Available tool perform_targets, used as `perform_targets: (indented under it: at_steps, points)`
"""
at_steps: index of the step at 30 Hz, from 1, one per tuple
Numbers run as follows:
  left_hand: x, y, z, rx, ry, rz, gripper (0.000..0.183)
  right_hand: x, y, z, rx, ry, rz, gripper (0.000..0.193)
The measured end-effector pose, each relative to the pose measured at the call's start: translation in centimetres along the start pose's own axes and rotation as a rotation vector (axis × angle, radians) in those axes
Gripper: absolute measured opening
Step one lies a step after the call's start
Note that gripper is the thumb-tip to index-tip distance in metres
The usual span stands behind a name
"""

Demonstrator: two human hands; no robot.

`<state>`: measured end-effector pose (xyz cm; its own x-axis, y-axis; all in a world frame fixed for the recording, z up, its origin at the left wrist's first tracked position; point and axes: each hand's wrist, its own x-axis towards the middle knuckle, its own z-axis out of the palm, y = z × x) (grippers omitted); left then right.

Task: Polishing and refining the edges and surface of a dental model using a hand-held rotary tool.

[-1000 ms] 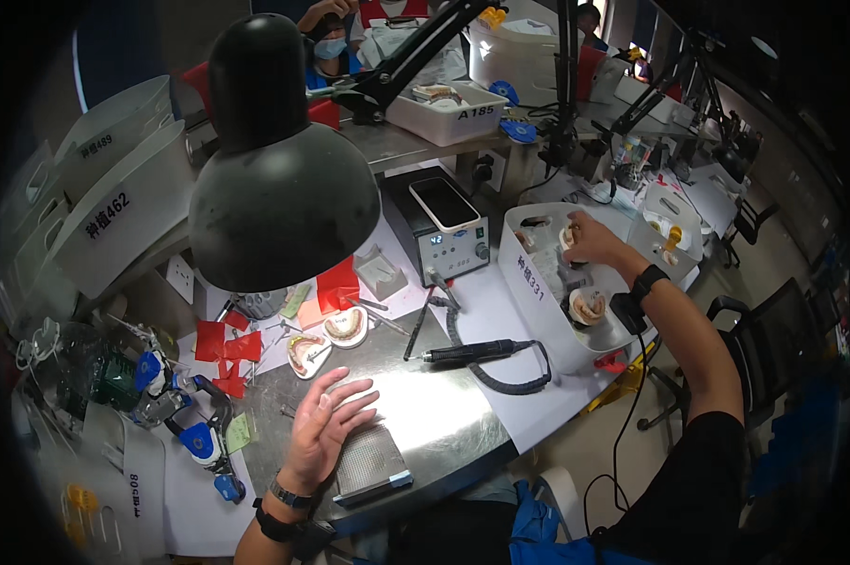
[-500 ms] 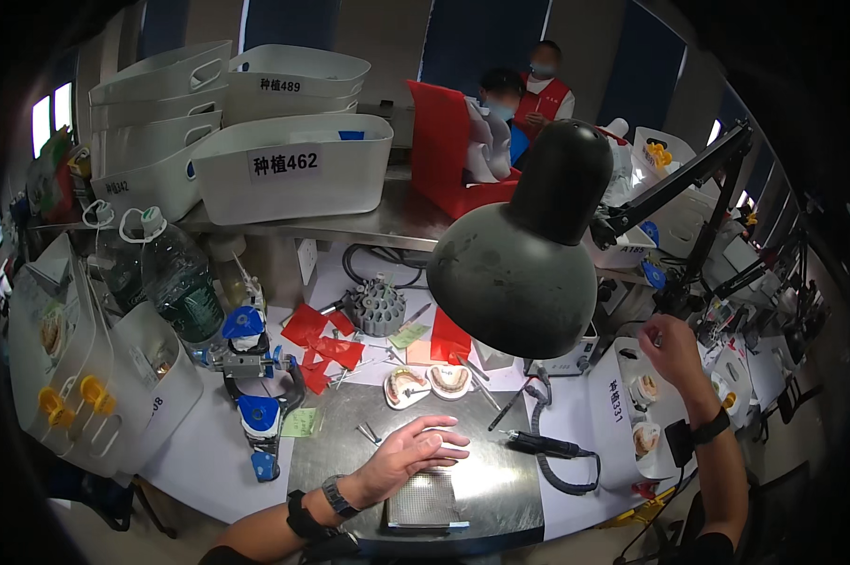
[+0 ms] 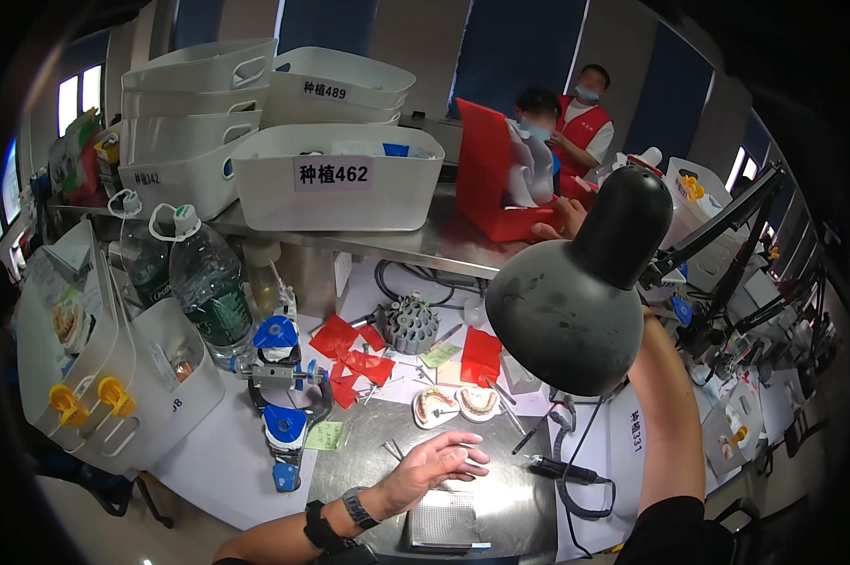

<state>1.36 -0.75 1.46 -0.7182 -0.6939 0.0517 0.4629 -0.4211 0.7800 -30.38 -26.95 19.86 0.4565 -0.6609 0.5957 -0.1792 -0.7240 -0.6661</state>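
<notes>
My left hand (image 3: pixel 436 471) is held over the steel work surface (image 3: pixel 350 490), palm down with fingers loosely stretched and nothing in them. A metal mesh grille (image 3: pixel 444 520) lies just below it. Two dental models (image 3: pixel 479 401) sit beyond its fingertips, and a black dental handpiece (image 3: pixel 566 469) rests to its right. My right forearm passes up behind the black lamp (image 3: pixel 566 315). Past the lamp, my right hand (image 3: pixel 564 218) shows in part at the red box (image 3: pixel 486 179) on the shelf, fingers apart by white tissue paper (image 3: pixel 530 174). The lamp hides its wrist.
A blue-and-white articulator (image 3: pixel 284 424), red wax sheets (image 3: pixel 361 363) and a grey bur holder (image 3: pixel 411 325) lie on the bench. Water bottles (image 3: pixel 208 292) and white bins (image 3: pixel 340 212) stand left and behind. Two masked people are beyond the shelf.
My right hand has gone from above the white bin on the right up behind the lamp to the red box. The view has shifted; my left hand keeps its pose.
</notes>
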Motion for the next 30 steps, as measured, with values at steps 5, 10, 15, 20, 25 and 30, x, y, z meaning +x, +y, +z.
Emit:
perform_targets:
  at_steps: [5, 10, 15, 20, 25, 30]
  points:
    - [-0.1, 0.1, 0.1, 0.002, -0.008, -0.018, 0.043, -3.1, -5.3, 4.5, 0.052, 0.006, 0.041, 0.036]
    - [0.1, -0.1, 0.3, 0.02, -0.006, -0.049, 0.042, -4.4, -11.0, 7.6, 0.109, 0.033, 0.077, 0.038]
    - [0.4, -0.3, 0.2, 0.045, -0.01, -0.033, 0.041, -5.2, -10.3, 6.8, -0.211, 0.067, 0.118, 0.028]
    - [-0.1, -0.4, 0.1, 0.048, 0.01, -0.011, 0.041, -7.2, -10.4, 6.8, 0.442, 0.17, 0.432, 0.039]
    - [-0.3, -0.6, 0.1, 0.041, 0.032, 0.01, 0.041, -9.4, -8.8, 4.9, 0.438, 0.155, 0.511, 0.044]
    - [0.0, -0.7, 0.4, 0.036, 0.006, -0.011, 0.039, -10.7, -11.9, 4.7, -0.559, 0.067, 0.217, 0.041]
